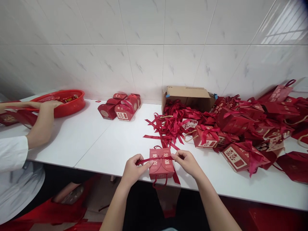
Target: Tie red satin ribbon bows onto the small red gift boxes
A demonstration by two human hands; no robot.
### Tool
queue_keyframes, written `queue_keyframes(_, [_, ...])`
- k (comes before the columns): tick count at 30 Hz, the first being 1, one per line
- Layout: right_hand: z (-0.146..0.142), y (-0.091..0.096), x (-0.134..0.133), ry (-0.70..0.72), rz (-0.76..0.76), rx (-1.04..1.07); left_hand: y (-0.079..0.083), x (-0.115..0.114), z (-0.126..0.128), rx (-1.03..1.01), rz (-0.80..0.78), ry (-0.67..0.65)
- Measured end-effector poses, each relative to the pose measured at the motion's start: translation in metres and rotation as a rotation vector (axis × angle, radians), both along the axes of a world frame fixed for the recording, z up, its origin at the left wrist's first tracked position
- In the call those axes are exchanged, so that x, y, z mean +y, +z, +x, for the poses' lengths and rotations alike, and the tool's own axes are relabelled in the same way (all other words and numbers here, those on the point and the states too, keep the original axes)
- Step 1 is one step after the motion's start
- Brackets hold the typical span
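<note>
A small red gift box (160, 166) with gold characters lies at the near edge of the white table (96, 141). A red ribbon (154, 158) is stretched across its top. My left hand (133, 169) pinches the ribbon's left end just left of the box. My right hand (187, 162) pinches the ribbon at the box's upper right corner. Ribbon tails hang off the table edge below the box.
A heap of loose red ribbons (171, 125) spills from an open cardboard box (189, 96) at the wall. Several ribbon-tied red boxes (243, 128) pile up at the right. A few closed red boxes (120, 107) stand mid-left. At far left another person's hand (47, 106) reaches to a red tray (64, 102).
</note>
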State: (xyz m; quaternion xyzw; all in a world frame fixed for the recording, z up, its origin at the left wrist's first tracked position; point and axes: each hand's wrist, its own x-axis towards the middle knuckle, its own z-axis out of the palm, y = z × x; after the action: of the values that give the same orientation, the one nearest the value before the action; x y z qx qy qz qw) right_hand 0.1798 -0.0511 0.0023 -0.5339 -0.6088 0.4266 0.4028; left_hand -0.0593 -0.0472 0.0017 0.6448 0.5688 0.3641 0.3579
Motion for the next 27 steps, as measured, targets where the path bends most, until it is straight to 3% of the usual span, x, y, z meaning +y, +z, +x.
queue_keyframes(8, [0.014, 0.013, -0.01, 0.194, -0.2, 0.323, 0.003, -0.003, 0.001, -0.011, 0.002, -0.052])
queue_keyframes(12, [0.011, 0.022, -0.013, 0.196, -0.179, 0.489, 0.016, -0.008, 0.012, 0.086, 0.253, 0.03])
queue_keyframes(15, [0.0, 0.034, -0.012, 0.242, -0.139, 0.518, 0.031, -0.013, 0.031, 0.189, 0.411, -0.045])
queue_keyframes(18, [-0.008, 0.044, -0.011, 0.284, -0.097, 0.497, 0.04, -0.012, 0.05, 0.251, 0.478, -0.114])
queue_keyframes(23, [-0.003, 0.042, -0.015, 0.197, -0.081, 0.332, 0.034, -0.001, 0.058, 0.231, 0.59, 0.072])
queue_keyframes(27, [-0.006, 0.032, -0.013, 0.111, 0.032, 0.109, 0.03, 0.0, 0.058, 0.184, 0.556, 0.092])
